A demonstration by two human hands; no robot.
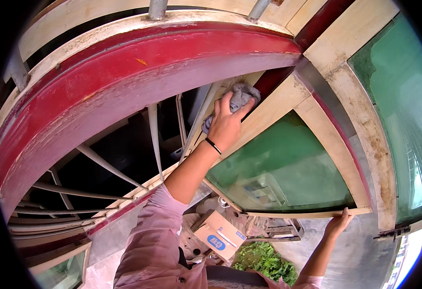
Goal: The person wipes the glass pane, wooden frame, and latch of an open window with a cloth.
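My left hand, with a dark band at the wrist, is closed round a crumpled grey cloth. It presses the cloth against the cream and red window frame, just below the right end of a red beam. Beside it hangs a swung-out window sash with a cream wooden frame and green-tinted glass. My right hand grips the lower right corner of that sash, with its fingers bent over the edge. Part of the cloth is hidden behind my left fingers.
Pale metal bars cross the dark window opening at left. Another green glass sash stands on the right. Below are a cardboard box, leafy green plants and a grey concrete floor.
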